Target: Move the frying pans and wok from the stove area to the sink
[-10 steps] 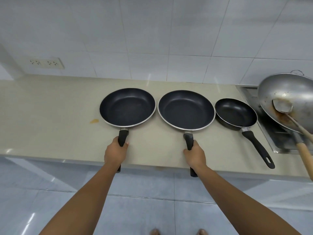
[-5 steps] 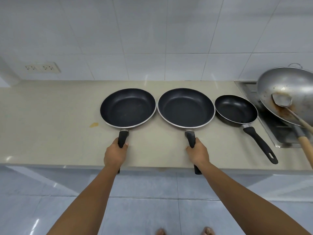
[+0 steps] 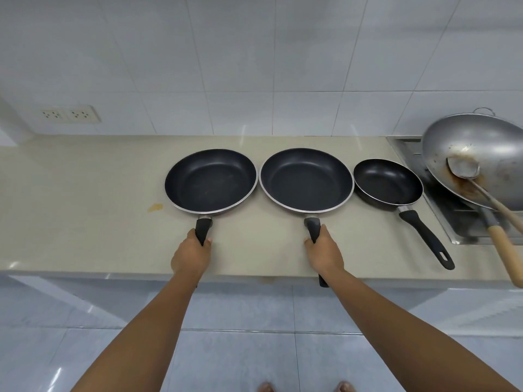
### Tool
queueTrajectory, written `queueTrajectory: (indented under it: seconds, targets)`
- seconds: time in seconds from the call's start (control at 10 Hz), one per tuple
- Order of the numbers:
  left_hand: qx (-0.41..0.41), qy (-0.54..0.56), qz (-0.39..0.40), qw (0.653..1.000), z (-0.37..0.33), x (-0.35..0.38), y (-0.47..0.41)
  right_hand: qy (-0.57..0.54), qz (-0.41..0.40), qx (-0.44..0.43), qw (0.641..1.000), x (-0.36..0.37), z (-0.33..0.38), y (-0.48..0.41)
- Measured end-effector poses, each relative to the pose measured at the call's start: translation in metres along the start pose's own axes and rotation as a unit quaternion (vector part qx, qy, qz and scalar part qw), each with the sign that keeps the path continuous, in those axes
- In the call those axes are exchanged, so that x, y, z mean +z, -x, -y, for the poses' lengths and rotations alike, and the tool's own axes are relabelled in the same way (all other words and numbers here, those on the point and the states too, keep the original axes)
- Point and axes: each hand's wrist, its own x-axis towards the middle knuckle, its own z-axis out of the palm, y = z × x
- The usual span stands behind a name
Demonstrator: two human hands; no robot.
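A person stands at a beige stone worktop (image 3: 85, 193) backed by white wall tiles, each hand closed around the black handle of a frying pan. The left hand (image 3: 192, 254) has its grip wrapped fully round the handle of the left-most black non-stick frying pan with a silver rim (image 3: 210, 181), fingers curled tight with the thumb on top. The right hand (image 3: 325, 254) has its grip shut the same way on the handle of the middle black non-stick frying pan (image 3: 306, 181), whose handle end pokes out past the worktop's front edge. The two large pans sit side by side, rims almost touching, both resting on the worktop. Just right of the middle pan lies a smaller black frying pan (image 3: 388, 182) with a long black handle angled toward the front edge, untouched. Farther right of the middle pan, a steel stove top (image 3: 441, 205) carries a large, stained silver metal wok (image 3: 481, 154), tilted, with a metal ladle with a wooden handle (image 3: 464, 166) lying inside it. Left of the left-most pan, a small orange stain (image 3: 155, 207) marks the worktop, and a double white wall socket (image 3: 69, 114) sits on the tiles above
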Motion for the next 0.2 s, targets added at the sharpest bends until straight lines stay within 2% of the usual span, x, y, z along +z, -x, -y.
queueTrajectory:
  seconds: [0.2]
  targets:
    - [0.068,-0.095,-0.028,0.993,-0.031,-0.002,0.002,0.074,-0.01,-0.055,0.996,-0.013,0.003,-0.002]
